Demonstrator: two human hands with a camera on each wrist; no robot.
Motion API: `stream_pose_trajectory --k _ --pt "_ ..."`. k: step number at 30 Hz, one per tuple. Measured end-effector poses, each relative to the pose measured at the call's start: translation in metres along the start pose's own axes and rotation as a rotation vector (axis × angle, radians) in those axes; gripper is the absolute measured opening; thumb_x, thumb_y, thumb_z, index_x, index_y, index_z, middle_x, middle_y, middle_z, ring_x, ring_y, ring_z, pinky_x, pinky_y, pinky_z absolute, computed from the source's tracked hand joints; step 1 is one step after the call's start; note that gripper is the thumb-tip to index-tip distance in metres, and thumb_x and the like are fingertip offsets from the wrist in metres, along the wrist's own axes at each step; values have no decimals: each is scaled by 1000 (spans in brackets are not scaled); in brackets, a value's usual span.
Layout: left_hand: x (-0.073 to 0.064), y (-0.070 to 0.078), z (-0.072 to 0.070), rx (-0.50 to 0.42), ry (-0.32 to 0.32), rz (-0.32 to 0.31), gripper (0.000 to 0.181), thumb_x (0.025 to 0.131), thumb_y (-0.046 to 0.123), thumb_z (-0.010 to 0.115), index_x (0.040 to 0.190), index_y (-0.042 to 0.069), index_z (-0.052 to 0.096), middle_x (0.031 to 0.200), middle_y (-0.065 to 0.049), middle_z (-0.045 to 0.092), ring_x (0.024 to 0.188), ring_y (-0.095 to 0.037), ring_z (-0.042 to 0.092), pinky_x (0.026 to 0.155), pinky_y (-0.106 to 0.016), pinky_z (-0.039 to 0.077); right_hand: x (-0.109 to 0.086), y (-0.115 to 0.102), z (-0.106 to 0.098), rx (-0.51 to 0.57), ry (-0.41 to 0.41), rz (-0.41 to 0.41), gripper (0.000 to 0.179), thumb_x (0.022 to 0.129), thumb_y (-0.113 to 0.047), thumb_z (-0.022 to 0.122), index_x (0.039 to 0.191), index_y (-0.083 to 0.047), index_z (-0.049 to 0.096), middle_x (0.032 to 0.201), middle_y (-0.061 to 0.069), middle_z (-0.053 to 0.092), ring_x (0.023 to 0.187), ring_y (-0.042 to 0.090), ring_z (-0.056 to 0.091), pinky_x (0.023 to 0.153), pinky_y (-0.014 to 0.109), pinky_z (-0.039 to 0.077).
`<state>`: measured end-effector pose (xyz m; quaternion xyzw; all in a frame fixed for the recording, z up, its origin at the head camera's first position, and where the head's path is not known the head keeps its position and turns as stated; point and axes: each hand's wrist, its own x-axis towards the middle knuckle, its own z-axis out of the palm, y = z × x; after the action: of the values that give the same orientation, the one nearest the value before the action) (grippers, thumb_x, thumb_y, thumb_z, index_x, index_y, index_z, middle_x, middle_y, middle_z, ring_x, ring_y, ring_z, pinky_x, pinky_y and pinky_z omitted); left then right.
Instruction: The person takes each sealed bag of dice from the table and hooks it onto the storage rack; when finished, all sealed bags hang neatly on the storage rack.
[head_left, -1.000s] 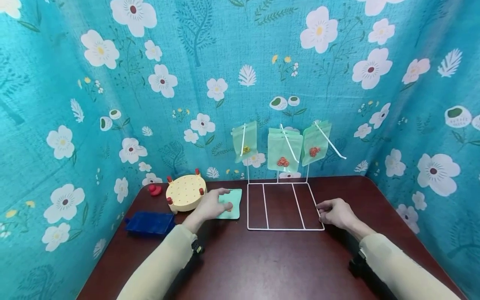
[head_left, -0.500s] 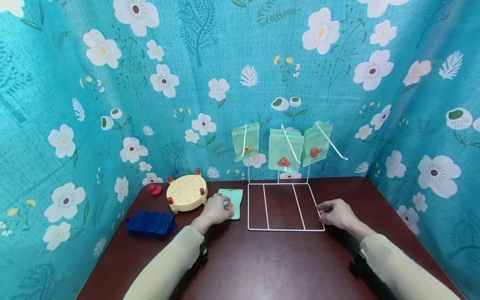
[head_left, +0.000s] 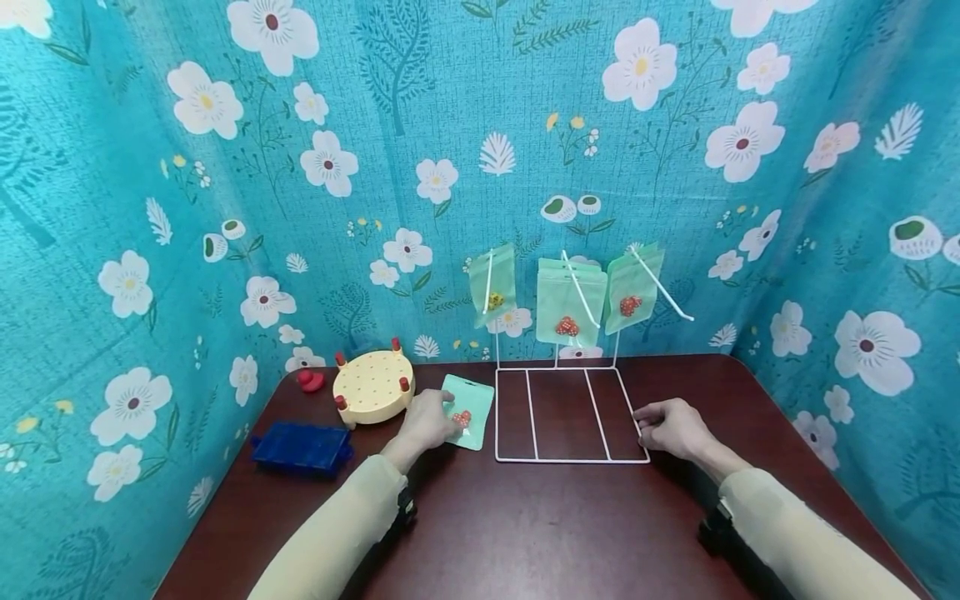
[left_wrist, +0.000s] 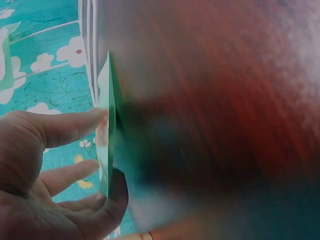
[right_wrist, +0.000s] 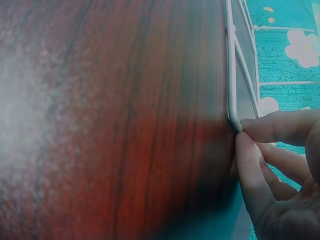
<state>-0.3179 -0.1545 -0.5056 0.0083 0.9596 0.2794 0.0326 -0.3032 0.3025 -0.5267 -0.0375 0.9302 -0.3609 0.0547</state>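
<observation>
My left hand [head_left: 429,422] grips a flat light-green pouch [head_left: 478,407] by its left edge. In the left wrist view the pouch [left_wrist: 104,135] is seen edge-on, with fingers on both its faces and a gap above the table. Red-and-white mushroom shapes show on its front. My right hand [head_left: 672,425] pinches the right side of a white wire rack's base [head_left: 570,460], near its front corner; the right wrist view has thumb and finger closed at that wire [right_wrist: 233,110]. Green pouches [head_left: 572,292] hang from the rack's prongs, one with a yellow shape, others with red ones.
A round cream stool-like piece [head_left: 372,385] with red-tipped legs lies left of my left hand. Beyond it sits a small red object [head_left: 310,381], and a dark blue box-like item [head_left: 302,447] is nearer. A flowered curtain [head_left: 465,167] encloses the brown table [head_left: 555,533].
My left hand has closed on the pouch's left edge. The pouch has tilted and shifted slightly right, toward the rack. My right hand keeps its place on the base.
</observation>
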Motion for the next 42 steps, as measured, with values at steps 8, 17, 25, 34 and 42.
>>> stream_pose_trajectory --k 8,17,25,34,42 --pt "-5 -12 -10 -141 -41 9 46 93 5 83 139 5 78 145 -17 76 129 -31 66 116 -56 56 -1 -2 -1 1 -5 3 37 87 -2 81 123 3 82 96 9 82 82 15 67 71 28 54" --pt "-11 -23 -13 -259 -112 57 44 91 0 79 134 6 81 136 -17 78 107 -24 68 77 -34 62 -1 -4 -2 2 -3 6 37 87 -3 81 123 3 82 98 10 82 84 16 66 72 30 55" --pt "-21 -25 -18 -371 -95 26 39 97 1 78 134 10 81 130 -16 77 89 -20 71 69 -31 61 -1 -3 -2 6 -10 12 37 87 -2 80 124 4 82 97 10 81 82 16 66 72 30 55" --pt "-40 -20 -27 -305 -11 83 40 97 2 80 136 14 80 112 -9 80 91 -18 70 71 -29 55 -1 -1 -1 -11 3 4 37 85 -4 81 122 2 83 95 7 81 82 15 66 72 29 54" --pt "-64 -9 -40 -280 99 124 43 98 3 83 137 21 81 127 -8 79 96 -19 71 78 -32 59 0 1 0 16 -2 13 38 85 -2 81 123 3 82 94 6 81 83 16 67 70 28 55"
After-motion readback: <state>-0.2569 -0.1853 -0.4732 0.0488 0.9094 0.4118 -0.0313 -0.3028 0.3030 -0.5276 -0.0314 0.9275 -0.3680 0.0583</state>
